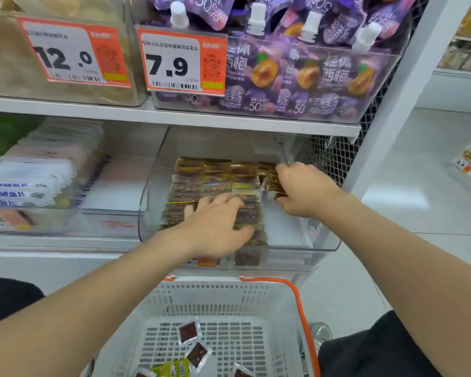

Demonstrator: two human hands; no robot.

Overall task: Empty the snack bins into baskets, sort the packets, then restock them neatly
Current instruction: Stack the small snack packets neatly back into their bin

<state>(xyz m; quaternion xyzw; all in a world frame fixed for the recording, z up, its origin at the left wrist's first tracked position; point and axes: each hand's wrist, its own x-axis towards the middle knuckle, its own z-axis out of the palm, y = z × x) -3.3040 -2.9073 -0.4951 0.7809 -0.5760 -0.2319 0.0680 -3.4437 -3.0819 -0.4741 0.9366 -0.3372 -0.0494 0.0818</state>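
A clear plastic bin [325, 247] on the lower shelf holds rows of small dark brown and yellow snack packets [215, 176]. My left hand [218, 227] lies flat on the front rows with fingers spread. My right hand [302, 189] is curled round a small stack of packets at the right end of the back rows. Below the shelf, a white basket [283, 303] with an orange rim holds a few loose brown packets [188, 333] and a yellow-green one [174, 370].
A neighbouring clear bin [65, 221] at the left holds white and blue packets. The upper shelf [147, 112] carries a bin of purple spouted jelly pouches [297, 77] and price tags 12.0 and 7.9. A white post [408, 85] stands at the right.
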